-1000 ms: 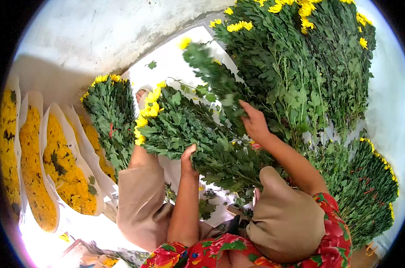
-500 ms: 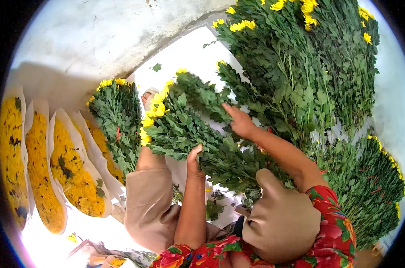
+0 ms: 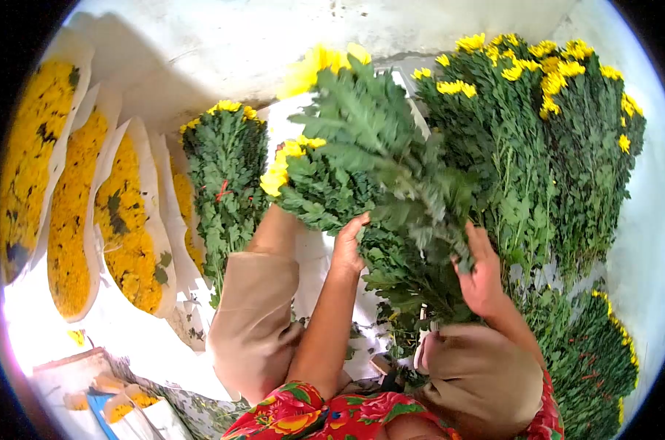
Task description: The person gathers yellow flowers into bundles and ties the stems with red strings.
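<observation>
The flower bunch [image 3: 329, 192] lies across the left hand [image 3: 348, 246], its stems between those fingers and the right hand [image 3: 484, 282]; from where I stand, its long axis slants from yellow heads, out beyond the left fingers and to their left, back towards the right knee [image 3: 486, 367]; the left hand is nearer it. The left fingers are closed in along its leafy side, though their far grip is hidden from me; the right fingers are narrow round the lower part of a leafy spray [image 3: 373, 121], blurred, its heads up and leftward from them. A red-tied bundle [image 3: 226, 158] stands well left of the left fingers; a tall flower stack [image 3: 508, 147] rises just beyond the right fingers and to their right.
</observation>
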{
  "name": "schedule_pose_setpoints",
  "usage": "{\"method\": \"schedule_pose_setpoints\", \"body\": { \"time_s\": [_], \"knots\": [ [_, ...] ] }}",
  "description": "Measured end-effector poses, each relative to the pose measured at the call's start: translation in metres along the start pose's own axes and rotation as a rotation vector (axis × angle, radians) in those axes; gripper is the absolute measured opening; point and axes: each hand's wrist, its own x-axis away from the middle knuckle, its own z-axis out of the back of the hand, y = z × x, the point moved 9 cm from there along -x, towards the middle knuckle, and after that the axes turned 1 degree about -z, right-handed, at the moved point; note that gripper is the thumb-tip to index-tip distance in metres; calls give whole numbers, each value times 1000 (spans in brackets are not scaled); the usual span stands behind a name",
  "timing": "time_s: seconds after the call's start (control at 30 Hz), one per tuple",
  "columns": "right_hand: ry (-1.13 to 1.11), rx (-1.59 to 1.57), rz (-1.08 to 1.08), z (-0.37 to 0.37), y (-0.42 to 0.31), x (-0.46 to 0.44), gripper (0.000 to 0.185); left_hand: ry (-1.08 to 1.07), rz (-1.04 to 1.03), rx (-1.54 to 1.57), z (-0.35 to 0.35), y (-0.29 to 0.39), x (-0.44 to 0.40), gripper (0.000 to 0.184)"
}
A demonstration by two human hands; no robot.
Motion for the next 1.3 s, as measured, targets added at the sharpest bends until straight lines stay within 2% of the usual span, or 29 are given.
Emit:
{"method": "schedule_pose_setpoints", "body": {
  "time_s": [0.03,0.1,0.13,0.23,0.3,0.37,0.4,0.43,0.5,0.53,0.57,0.63,0.67,0.77,0.83,0.9,0.93,1.03,1.07,1.1,1.13,1.23,1.3],
  "knots": [
    [0,-49,78,-4,-11,1,69,-81,21,85,-8,0,-10,26],
    [-110,88,75,-25,-16,4,76,-98,-36,73,-21,16,0,25],
    [-165,149,128,-39,-16,7,81,35,86,90,-31,26,18,25],
    [-259,263,188,-64,-23,4,81,22,24,89,-22,22,-1,26],
    [-279,268,219,-53,-35,-7,75,35,2,125,-11,25,0,27],
    [-204,-67,188,-35,-34,-17,72,-28,35,201,-22,24,9,27],
    [-243,-193,103,-32,-36,-27,73,-21,71,204,-27,22,10,28],
    [-241,-188,107,-35,-42,-32,73,-27,68,208,-31,22,11,28],
    [-20,-219,99,-24,-48,-42,72,-10,105,162,-36,16,17,28],
    [16,-169,170,-27,-50,-43,63,-69,31,182,-42,19,16,26],
    [17,-168,176,-26,-48,-43,63,-72,26,184,-45,18,14,26],
    [169,-99,259,-9,-49,-34,52,119,-22,-61,-35,26,16,29],
    [223,-40,273,-1,-51,-30,47,85,-69,-72,-42,32,16,37],
    [269,29,405,-1,-67,-19,45,108,-2,7,-36,21,10,46],
    [37,-58,333,-30,-59,-19,40,-4,102,273,-29,-10,-10,40],
    [-58,45,288,-44,-64,-23,42,-340,23,528,-64,0,9,39],
    [-57,46,288,-43,-64,-24,42,-309,-87,250,-69,10,16,46],
    [-17,-21,265,-40,-61,-25,46,-209,14,350,-44,-15,0,47],
    [-9,-32,262,-39,-60,-24,47,-446,-46,296,-45,-13,1,43],
    [0,-41,259,-37,-59,-23,48,-452,-40,292,-27,-22,-8,43],
    [7,-36,253,-36,-58,-22,48,-462,-261,-164,-27,-8,-3,43],
    [73,-63,225,-30,-54,-25,49,-580,-518,-835,-59,33,43,58],
    [85,81,255,-31,-54,-27,56,-486,17,126,-55,21,44,61]
  ]
}}
